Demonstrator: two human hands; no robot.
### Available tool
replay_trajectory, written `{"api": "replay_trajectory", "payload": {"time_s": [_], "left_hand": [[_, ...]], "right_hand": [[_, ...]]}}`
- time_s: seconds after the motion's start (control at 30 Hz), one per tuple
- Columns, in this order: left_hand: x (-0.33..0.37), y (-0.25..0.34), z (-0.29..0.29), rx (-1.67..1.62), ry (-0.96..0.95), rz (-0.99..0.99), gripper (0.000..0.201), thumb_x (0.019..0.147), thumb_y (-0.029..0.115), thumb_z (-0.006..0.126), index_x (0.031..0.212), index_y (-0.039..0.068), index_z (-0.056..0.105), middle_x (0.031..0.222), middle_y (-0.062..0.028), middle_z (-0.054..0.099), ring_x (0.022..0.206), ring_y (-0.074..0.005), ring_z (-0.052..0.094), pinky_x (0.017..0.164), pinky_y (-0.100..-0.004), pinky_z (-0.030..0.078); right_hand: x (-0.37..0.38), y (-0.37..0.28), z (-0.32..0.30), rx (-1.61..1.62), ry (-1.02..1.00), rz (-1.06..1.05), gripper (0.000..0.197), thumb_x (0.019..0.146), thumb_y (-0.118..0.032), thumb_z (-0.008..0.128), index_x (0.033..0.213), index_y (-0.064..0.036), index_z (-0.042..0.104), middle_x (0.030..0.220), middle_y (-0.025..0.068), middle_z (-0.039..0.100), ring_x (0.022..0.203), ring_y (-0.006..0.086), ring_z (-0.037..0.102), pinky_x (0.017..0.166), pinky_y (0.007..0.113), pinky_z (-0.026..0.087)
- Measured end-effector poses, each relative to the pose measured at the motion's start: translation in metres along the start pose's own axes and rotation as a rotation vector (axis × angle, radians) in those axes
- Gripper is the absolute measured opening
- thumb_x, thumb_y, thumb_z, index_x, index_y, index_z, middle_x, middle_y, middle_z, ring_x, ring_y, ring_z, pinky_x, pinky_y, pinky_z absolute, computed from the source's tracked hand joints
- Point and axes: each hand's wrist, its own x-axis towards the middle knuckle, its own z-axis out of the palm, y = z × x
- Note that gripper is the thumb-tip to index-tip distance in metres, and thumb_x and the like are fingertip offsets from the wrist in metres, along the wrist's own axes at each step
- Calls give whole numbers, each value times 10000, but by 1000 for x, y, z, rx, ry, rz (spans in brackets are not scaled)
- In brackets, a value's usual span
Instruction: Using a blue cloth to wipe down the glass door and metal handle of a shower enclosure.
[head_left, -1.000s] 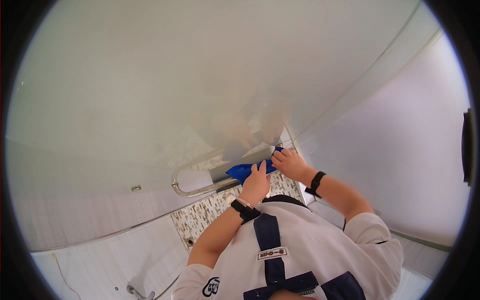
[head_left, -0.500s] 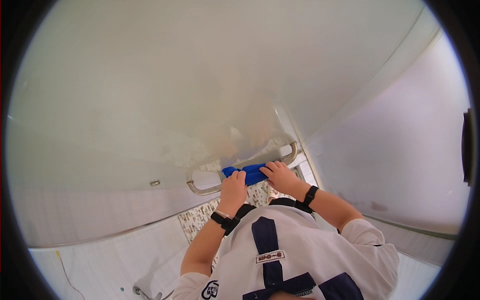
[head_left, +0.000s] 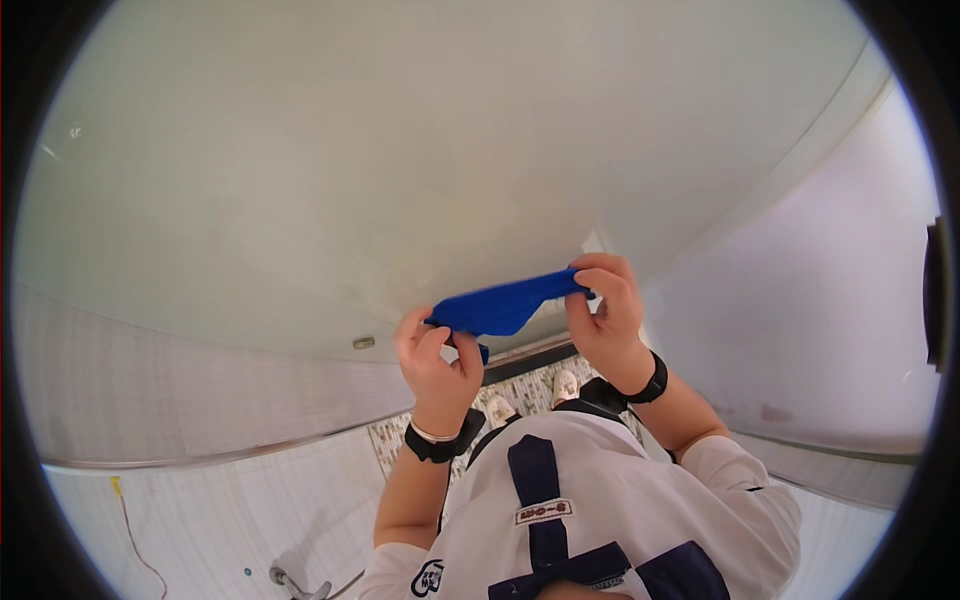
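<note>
A blue cloth point(head_left: 497, 305) is stretched between my two hands in front of a large pale glass panel point(head_left: 300, 180). My left hand point(head_left: 438, 368) pinches its left end between thumb and fingers, and a loose bit of cloth hangs under them. My right hand point(head_left: 607, 308), slightly farther away, grips the other end. The lower edge of the cloth sags to a point in the middle. The metal handle seen earlier does not show; the cloth and hands cover that area.
A small metal fitting point(head_left: 363, 343) sits on the panel, left of my left hand. At right stands another frosted panel point(head_left: 790, 290). My shoes point(head_left: 565, 385) are on mosaic tiles point(head_left: 535, 387) below. A shower head point(head_left: 300, 585) and a thin cord point(head_left: 130, 530) are at lower left.
Both hands have moved up and apart, away from the metal handle. The blue cloth, bunched on the handle before, is now lifted off and spread out between them.
</note>
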Motion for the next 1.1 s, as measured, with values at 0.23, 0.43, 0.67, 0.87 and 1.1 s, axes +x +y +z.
{"api": "replay_trajectory", "payload": {"time_s": [0.23, 0.43, 0.67, 0.87, 1.1], "left_hand": [[35, 15, -26, 72, -19, 68, 255, 706, -113, 581, 924, 17, 598, 947, -148, 577, 703, -253, 576, 622, -343, 460], [19, 14, -49, -285, 161, -505, 247, 751, -104, 541, 974, -2, 572, 948, -125, 584, 822, -265, 570, 722, -356, 443], [16, 45, -47, -12, 58, 114, 310, 815, -20, 502, 1121, -27, 451, 1151, -209, 464, 1039, -310, 436, 904, -382, 347], [16, 24, 2, 44, 124, -84, 554, 817, 167, 554, 1243, -123, 350, 1274, -335, 257, 1107, -442, 332, 964, -531, 256], [81, 13, -1, 375, 158, 75, 691, 839, 169, 461, 1374, -134, 147, 1376, -409, 4, 1243, -533, 149, 1040, -554, 170]], "right_hand": [[49, -33, 32, -88, 216, -404, 335, 653, -6, 692, 973, -75, 620, 1187, 147, 527, 1023, 271, 531, 956, 428, 397], [59, -33, 56, -640, 60, -598, 617, 847, -473, 557, 1316, -84, 460, 1423, 208, 310, 1280, 389, 269, 1086, 535, 79], [88, -59, 67, -755, 54, -561, 643, 885, -527, 460, 1368, -106, 412, 1467, 257, 198, 1335, 429, 160, 1066, 577, -5], [80, -42, 52, -638, 15, -542, 611, 824, -479, 546, 1324, -140, 452, 1438, 218, 265, 1249, 403, 265, 1017, 565, 104], [94, -55, 47, -580, 105, -390, 570, 786, -403, 613, 1286, -146, 522, 1426, 217, 302, 1222, 438, 343, 1006, 571, 177]]}}
